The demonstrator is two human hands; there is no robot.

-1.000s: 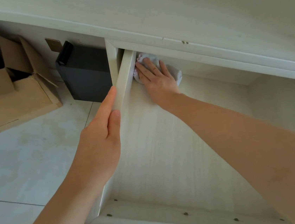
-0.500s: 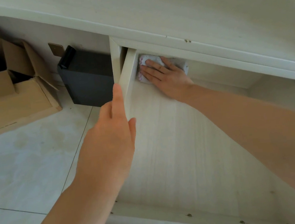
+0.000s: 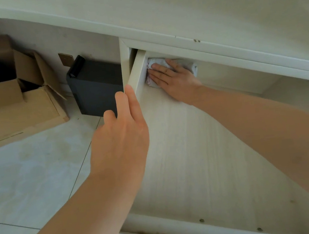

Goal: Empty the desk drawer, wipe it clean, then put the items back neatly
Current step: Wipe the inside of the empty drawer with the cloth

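Drawer, pale wood grain, pulled out from under the desk top; no items on the visible part of its floor. Cloth, white with faint pink marks, lies in the drawer's far left corner, against the left side wall. Right hand: fingers straight, spread flat on the cloth, pressing it down. Left hand: fingers extended and relaxed, grasping nothing, lying along the left side wall's top edge. Dark grey bin on the tiled floor beside the desk; open cardboard box further left.
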